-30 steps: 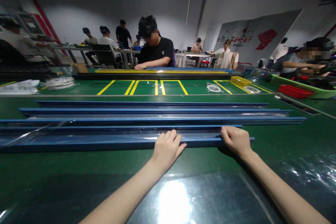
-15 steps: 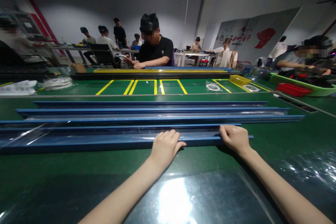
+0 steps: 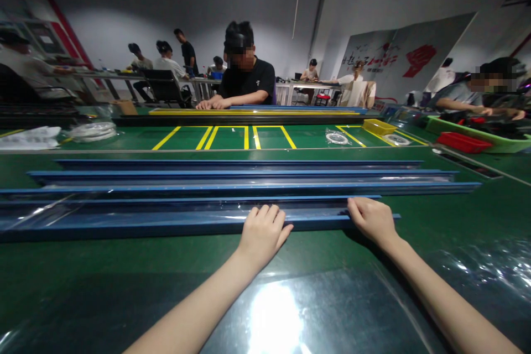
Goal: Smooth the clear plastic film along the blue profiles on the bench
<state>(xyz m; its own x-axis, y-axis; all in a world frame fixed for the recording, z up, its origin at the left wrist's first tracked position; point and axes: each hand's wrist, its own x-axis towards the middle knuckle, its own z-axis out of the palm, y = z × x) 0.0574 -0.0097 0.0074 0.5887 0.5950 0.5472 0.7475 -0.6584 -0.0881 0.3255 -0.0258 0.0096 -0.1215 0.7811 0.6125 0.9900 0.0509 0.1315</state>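
Note:
A long blue channel-shaped strip [image 3: 166,227] with clear plastic film in it lies across the table in front of me. My left hand [image 3: 264,232] grips its near wall, fingers bent over the edge into the channel and thumb on the near side. Near the strip's right end, my right hand [image 3: 372,218] is closed like a fist over the channel. Whatever its fingers hold is hidden from view. Just behind lie more blue strips [image 3: 257,186], parallel to this one and partly wrapped in shiny film.
Clear sheeting [image 3: 199,310] covers the green table's near side. Farther back are yellow tape lines, a coiled white cable in a bag [image 3: 337,137], a yellow tray [image 3: 374,126], a red tray [image 3: 463,141] and a green bin [image 3: 510,142]. A co-worker [image 3: 244,77] sits opposite.
My hands and the strips stay almost where they were. The co-worker opposite has lowered a raised hand, which held a pale object, to the table. A standing person behind has shifted left.

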